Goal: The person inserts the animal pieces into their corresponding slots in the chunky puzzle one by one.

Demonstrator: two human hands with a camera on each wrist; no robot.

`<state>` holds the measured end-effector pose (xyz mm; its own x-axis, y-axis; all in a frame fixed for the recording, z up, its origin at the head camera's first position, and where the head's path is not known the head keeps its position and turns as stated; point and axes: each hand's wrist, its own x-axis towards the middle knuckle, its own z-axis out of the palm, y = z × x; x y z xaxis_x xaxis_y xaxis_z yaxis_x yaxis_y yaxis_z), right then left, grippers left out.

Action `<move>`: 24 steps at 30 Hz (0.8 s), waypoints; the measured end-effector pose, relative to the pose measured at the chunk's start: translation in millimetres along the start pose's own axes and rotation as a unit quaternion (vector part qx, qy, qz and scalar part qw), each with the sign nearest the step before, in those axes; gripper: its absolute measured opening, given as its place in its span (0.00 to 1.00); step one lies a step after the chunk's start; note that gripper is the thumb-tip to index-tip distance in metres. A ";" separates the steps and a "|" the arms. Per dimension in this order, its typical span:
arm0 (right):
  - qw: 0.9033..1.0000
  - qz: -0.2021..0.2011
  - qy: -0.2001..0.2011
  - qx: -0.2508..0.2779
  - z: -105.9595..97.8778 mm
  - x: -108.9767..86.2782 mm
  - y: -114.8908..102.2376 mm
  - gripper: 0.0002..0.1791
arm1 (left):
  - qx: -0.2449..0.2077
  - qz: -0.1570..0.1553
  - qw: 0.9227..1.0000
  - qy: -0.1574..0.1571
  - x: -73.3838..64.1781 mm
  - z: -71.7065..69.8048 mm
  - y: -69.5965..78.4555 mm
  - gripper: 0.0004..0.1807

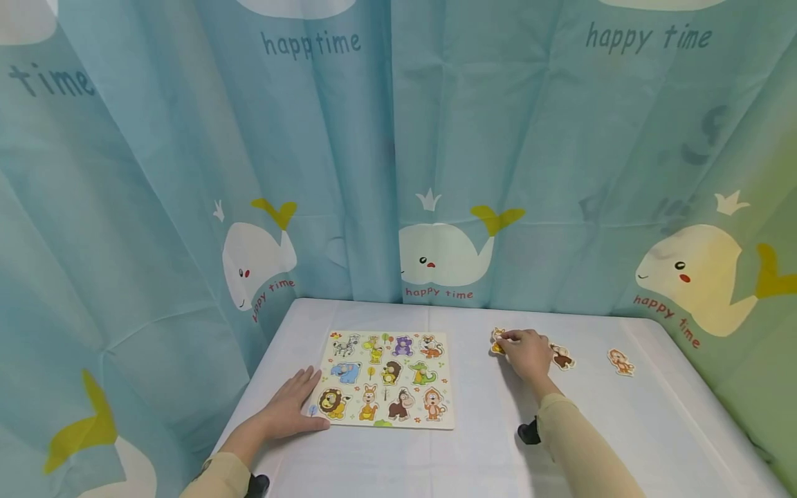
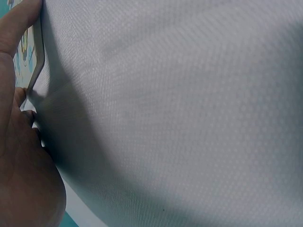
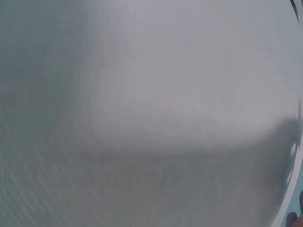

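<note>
My left hand (image 1: pixel 289 407) rests at the lower left corner of a wooden animal puzzle board (image 1: pixel 450 415). Its fingers lie along the left edge and the thumb along the front edge. The left wrist view shows the thumb (image 2: pixel 18 28) against the board's rim (image 2: pixel 39 52). To the right of the board, my right hand (image 1: pixel 528 354) pinches an orange-yellow kangaroo puzzle piece (image 1: pixel 497 340) between thumb and fingers, low over the table. A brown gorilla piece (image 1: pixel 562 357) lies beside that hand, partly covered by it. Only fingertips (image 3: pixel 294 221) show in the right wrist view's corner.
A monkey piece (image 1: pixel 620 362) lies farther right on the white tablecloth (image 1: pixel 398 463). Behind the table's far edge hangs a blue curtain (image 1: pixel 349 173) with whales on it. A dark device (image 1: pixel 529 432) is strapped under the right wrist, another (image 1: pixel 257 485) at the left.
</note>
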<state>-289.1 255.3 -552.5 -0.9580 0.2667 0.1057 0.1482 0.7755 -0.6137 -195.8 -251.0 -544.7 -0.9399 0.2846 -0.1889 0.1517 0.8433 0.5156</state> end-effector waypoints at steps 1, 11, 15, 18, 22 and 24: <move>1.000 -0.004 0.000 0.001 -0.1 -0.4 -1.6 0.17 | 0.000 0.000 1.000 0.000 -0.4 -0.2 0.3 0.63; 0.999 -0.038 0.001 0.029 10.7 -2.8 -21.0 0.18 | -0.004 0.004 1.000 0.003 0.0 1.1 -1.6 0.63; 0.998 -0.052 0.004 0.036 17.3 -7.7 -33.6 0.16 | -0.006 0.000 1.000 0.003 0.5 0.8 -0.5 0.63; 0.997 -0.063 0.007 0.043 22.0 -13.8 -45.0 0.15 | -0.003 -0.003 1.000 -0.001 0.1 -0.2 0.2 0.63; 0.996 -0.078 0.003 0.049 29.2 -24.1 -60.3 0.13 | -0.002 -0.004 1.000 -0.002 -1.3 -1.1 0.8 0.63; 0.995 -0.083 -0.002 0.054 33.2 -30.0 -67.8 0.12 | -0.002 -0.003 1.000 -0.001 -2.4 -1.6 1.9 0.63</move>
<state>-278.5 175.7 -540.1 -0.9679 0.1380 0.2098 -0.0389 0.7430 -0.6681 -193.8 -250.9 -541.8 -0.9401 0.2803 -0.1939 0.1449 0.8435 0.5171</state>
